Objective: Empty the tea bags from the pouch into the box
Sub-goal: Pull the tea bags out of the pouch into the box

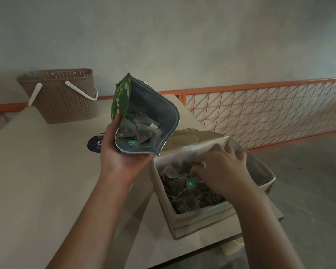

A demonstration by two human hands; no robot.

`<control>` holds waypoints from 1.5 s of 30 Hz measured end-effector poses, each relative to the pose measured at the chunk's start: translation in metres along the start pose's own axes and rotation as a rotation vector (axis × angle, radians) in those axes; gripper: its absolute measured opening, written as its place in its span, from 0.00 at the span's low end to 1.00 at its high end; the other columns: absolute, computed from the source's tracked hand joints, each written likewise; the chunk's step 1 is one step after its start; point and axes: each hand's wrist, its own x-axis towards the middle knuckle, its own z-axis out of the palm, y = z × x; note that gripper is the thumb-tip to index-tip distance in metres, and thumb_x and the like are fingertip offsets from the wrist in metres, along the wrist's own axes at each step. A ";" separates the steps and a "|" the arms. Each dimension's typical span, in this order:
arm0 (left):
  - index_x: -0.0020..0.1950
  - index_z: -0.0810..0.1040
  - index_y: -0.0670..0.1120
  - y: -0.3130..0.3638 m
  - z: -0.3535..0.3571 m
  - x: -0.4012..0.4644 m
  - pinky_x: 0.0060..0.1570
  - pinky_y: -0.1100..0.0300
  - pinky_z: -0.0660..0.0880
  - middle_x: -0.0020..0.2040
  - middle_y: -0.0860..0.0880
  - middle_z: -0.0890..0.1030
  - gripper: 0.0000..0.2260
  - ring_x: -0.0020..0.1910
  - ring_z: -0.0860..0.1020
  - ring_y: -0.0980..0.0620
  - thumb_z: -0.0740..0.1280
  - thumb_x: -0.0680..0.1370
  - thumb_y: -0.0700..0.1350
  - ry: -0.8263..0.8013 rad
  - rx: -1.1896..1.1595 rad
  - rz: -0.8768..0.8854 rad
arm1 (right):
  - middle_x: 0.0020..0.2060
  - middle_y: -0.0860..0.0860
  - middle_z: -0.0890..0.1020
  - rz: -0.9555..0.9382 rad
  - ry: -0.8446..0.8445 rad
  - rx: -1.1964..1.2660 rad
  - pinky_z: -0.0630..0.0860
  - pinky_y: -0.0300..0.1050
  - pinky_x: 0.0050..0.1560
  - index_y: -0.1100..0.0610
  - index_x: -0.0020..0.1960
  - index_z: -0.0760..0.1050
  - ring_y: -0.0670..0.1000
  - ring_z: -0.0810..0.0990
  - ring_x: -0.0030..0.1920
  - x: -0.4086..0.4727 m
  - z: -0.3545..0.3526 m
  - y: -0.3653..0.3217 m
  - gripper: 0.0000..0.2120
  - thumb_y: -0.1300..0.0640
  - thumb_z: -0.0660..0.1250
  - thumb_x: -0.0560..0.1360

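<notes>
A brown perforated basket (63, 98) with white handles stood on the table (37, 181) at 10 o'clock from the box, well apart from it. A dark round label (94, 145) lay flat on the table just beside the left hand, partly hidden behind it. An orange wire-mesh rail (270, 113) ran along the far edge from 12 to 3 o'clock. Nothing stood between the pouch and the box.

The box (198, 220), open at the top, sat near the table's right edge and held a loose pile of tea bags (182, 193) with strings and small green tags. Its flap stood raised at the far side. The pouch (149, 117) held several more tea bags, gathered near its mouth.

The pouch was held above the table at 11 o'clock from the box, just beside the box's far-left corner. Its long axis ran from 11 o'clock down to 5 o'clock, with the open mouth facing the camera and tilted toward the box; the silver lining was visible.

The left hand (120, 152) gripped the pouch from below, thumb curled over the near rim, fingers under its lower edge. The right hand (219, 169) reached into the box, fingers bent downward among the tea bags; whether it had hold of any could not be determined.
</notes>
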 end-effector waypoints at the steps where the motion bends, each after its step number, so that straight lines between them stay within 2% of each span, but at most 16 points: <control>1: 0.69 0.79 0.46 0.001 -0.001 0.001 0.64 0.45 0.76 0.70 0.41 0.78 0.22 0.66 0.78 0.40 0.63 0.81 0.58 -0.006 0.010 -0.002 | 0.64 0.47 0.70 -0.010 0.072 0.058 0.56 0.56 0.67 0.41 0.62 0.75 0.53 0.63 0.67 0.000 -0.004 -0.006 0.14 0.43 0.59 0.78; 5: 0.74 0.75 0.49 0.004 -0.002 0.004 0.57 0.47 0.78 0.69 0.45 0.79 0.24 0.61 0.80 0.43 0.62 0.81 0.58 -0.014 0.025 0.000 | 0.52 0.46 0.74 -0.259 0.481 0.439 0.67 0.45 0.56 0.47 0.57 0.78 0.51 0.70 0.56 -0.002 -0.017 -0.038 0.10 0.51 0.67 0.76; 7: 0.74 0.74 0.48 0.005 -0.002 0.004 0.50 0.51 0.80 0.67 0.45 0.79 0.24 0.58 0.80 0.44 0.61 0.81 0.59 -0.010 0.031 -0.002 | 0.45 0.45 0.75 -0.383 0.559 0.543 0.69 0.36 0.49 0.52 0.53 0.81 0.48 0.73 0.49 0.003 -0.022 -0.054 0.08 0.56 0.70 0.74; 10: 0.65 0.80 0.48 0.006 -0.003 0.003 0.47 0.53 0.82 0.60 0.46 0.83 0.21 0.53 0.83 0.46 0.59 0.82 0.59 0.000 0.080 0.001 | 0.43 0.46 0.77 -0.510 0.526 0.534 0.68 0.30 0.45 0.55 0.51 0.83 0.45 0.73 0.45 0.021 -0.029 -0.077 0.07 0.60 0.71 0.74; 12: 0.62 0.82 0.49 0.006 -0.003 0.000 0.47 0.52 0.82 0.58 0.46 0.84 0.20 0.52 0.84 0.46 0.59 0.81 0.59 0.016 0.087 0.002 | 0.47 0.50 0.79 -0.528 0.420 0.451 0.71 0.36 0.49 0.55 0.54 0.82 0.48 0.75 0.49 0.037 -0.030 -0.091 0.08 0.57 0.68 0.76; 15: 0.64 0.82 0.50 0.007 -0.003 -0.002 0.49 0.49 0.82 0.63 0.46 0.83 0.19 0.59 0.82 0.45 0.63 0.79 0.59 0.051 0.071 0.007 | 0.50 0.52 0.75 -0.481 0.224 0.201 0.72 0.45 0.51 0.55 0.59 0.79 0.53 0.74 0.57 0.058 -0.026 -0.104 0.13 0.50 0.64 0.79; 18: 0.64 0.82 0.50 0.008 -0.002 -0.001 0.47 0.50 0.82 0.62 0.46 0.84 0.20 0.57 0.84 0.44 0.64 0.79 0.59 0.073 0.073 0.015 | 0.50 0.53 0.75 -0.465 0.138 0.003 0.70 0.49 0.55 0.58 0.58 0.76 0.56 0.72 0.58 0.067 -0.022 -0.112 0.15 0.48 0.64 0.78; 22: 0.65 0.81 0.48 0.009 -0.003 -0.002 0.46 0.49 0.83 0.62 0.45 0.84 0.20 0.53 0.86 0.43 0.64 0.78 0.58 0.080 0.054 0.009 | 0.49 0.53 0.72 -0.450 0.099 -0.046 0.68 0.49 0.59 0.57 0.57 0.76 0.56 0.71 0.59 0.067 -0.020 -0.113 0.13 0.49 0.64 0.78; 25: 0.67 0.80 0.48 0.009 -0.002 -0.003 0.44 0.49 0.83 0.61 0.45 0.84 0.21 0.51 0.86 0.44 0.64 0.79 0.58 0.074 0.056 0.004 | 0.56 0.54 0.72 -0.422 0.055 -0.009 0.68 0.48 0.56 0.57 0.60 0.75 0.55 0.70 0.60 0.059 -0.024 -0.109 0.16 0.47 0.63 0.78; 28: 0.69 0.79 0.48 0.009 0.000 -0.003 0.41 0.51 0.83 0.59 0.45 0.85 0.22 0.49 0.86 0.44 0.63 0.80 0.58 0.059 0.064 0.008 | 0.51 0.51 0.74 -0.428 0.045 0.089 0.69 0.44 0.50 0.55 0.54 0.73 0.51 0.73 0.52 0.047 -0.030 -0.101 0.10 0.49 0.64 0.78; 30: 0.71 0.77 0.49 0.007 -0.002 -0.001 0.43 0.50 0.82 0.62 0.45 0.83 0.24 0.54 0.84 0.43 0.63 0.79 0.58 0.048 0.090 0.016 | 0.45 0.48 0.76 -0.445 0.039 0.131 0.71 0.41 0.45 0.54 0.51 0.71 0.48 0.75 0.45 0.038 -0.035 -0.093 0.04 0.55 0.64 0.78; 34: 0.73 0.75 0.50 0.005 -0.005 0.001 0.61 0.45 0.78 0.69 0.43 0.79 0.26 0.66 0.78 0.40 0.63 0.79 0.60 0.022 0.163 0.032 | 0.48 0.48 0.82 -0.484 0.174 0.262 0.81 0.43 0.47 0.51 0.56 0.73 0.48 0.81 0.45 0.030 -0.040 -0.075 0.08 0.60 0.64 0.78; 37: 0.75 0.73 0.49 0.006 -0.004 0.003 0.54 0.48 0.80 0.68 0.43 0.79 0.26 0.60 0.81 0.41 0.61 0.80 0.61 0.001 0.146 0.011 | 0.48 0.46 0.81 -0.493 0.346 0.539 0.78 0.34 0.43 0.52 0.54 0.75 0.40 0.78 0.43 0.025 -0.046 -0.063 0.09 0.63 0.66 0.77; 39: 0.76 0.71 0.50 0.007 -0.005 0.004 0.54 0.48 0.79 0.71 0.43 0.77 0.27 0.64 0.79 0.40 0.61 0.81 0.61 -0.017 0.151 -0.001 | 0.48 0.45 0.80 -0.465 0.435 0.702 0.74 0.30 0.41 0.52 0.55 0.75 0.38 0.77 0.42 0.019 -0.051 -0.054 0.09 0.63 0.67 0.77; 42: 0.77 0.71 0.53 0.007 -0.006 0.005 0.51 0.49 0.80 0.73 0.42 0.75 0.26 0.66 0.76 0.39 0.60 0.81 0.62 -0.034 0.149 -0.011 | 0.45 0.46 0.80 -0.422 0.540 0.889 0.73 0.29 0.39 0.54 0.54 0.76 0.41 0.78 0.41 0.009 -0.055 -0.042 0.07 0.63 0.66 0.78; 45: 0.75 0.72 0.53 0.005 -0.005 0.005 0.52 0.49 0.80 0.72 0.43 0.76 0.25 0.67 0.76 0.39 0.61 0.81 0.61 -0.032 0.111 -0.016 | 0.43 0.52 0.80 -0.363 0.603 1.019 0.75 0.36 0.36 0.56 0.54 0.77 0.47 0.79 0.38 0.002 -0.051 -0.030 0.07 0.64 0.66 0.78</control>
